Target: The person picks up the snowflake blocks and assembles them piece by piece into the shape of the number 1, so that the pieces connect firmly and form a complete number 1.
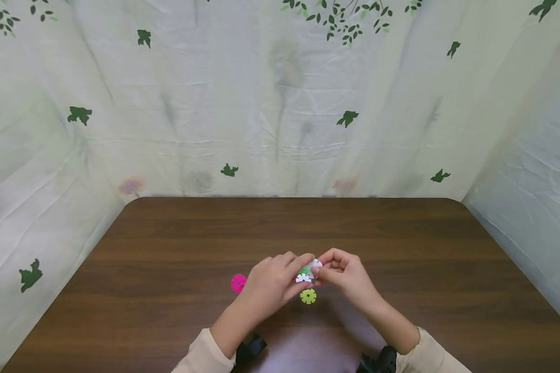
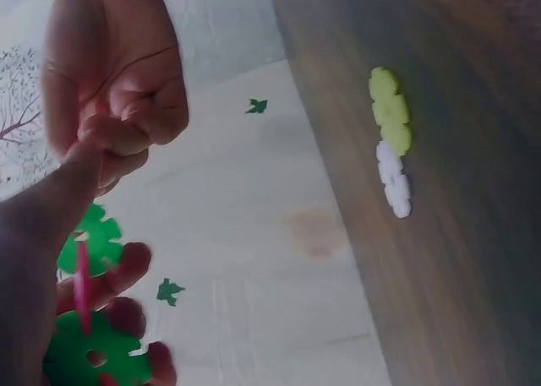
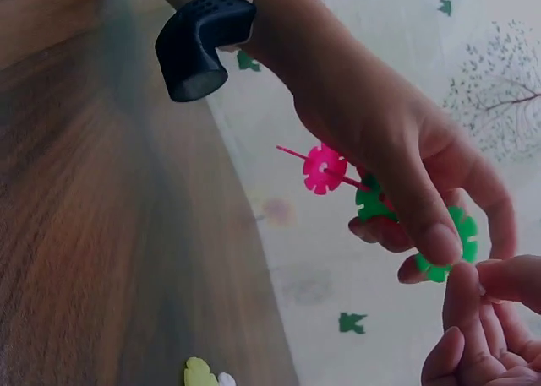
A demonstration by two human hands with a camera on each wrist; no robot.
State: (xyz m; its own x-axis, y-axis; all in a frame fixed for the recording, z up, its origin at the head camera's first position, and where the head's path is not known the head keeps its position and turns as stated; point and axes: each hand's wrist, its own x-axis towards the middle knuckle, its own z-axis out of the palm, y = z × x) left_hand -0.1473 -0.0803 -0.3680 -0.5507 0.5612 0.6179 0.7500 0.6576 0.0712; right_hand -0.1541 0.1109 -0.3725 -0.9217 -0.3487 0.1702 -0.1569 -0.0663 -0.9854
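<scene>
Two flat, bright green notched plastic discs (image 2: 114,365) sit in the left hand (image 1: 275,282), with a thin hot-pink disc (image 2: 82,289) running edge-on from one to the other. A second pink notched disc (image 3: 314,171) juts from the same cluster, turned face-on in the right wrist view. The right hand (image 1: 350,272) pinches a white plastic piece (image 1: 315,263) (its outline is mostly hidden). A lime-yellow scalloped disc (image 2: 393,116) and a white scalloped disc (image 2: 394,179) lie flat, side by side, on the brown table (image 1: 168,311).
</scene>
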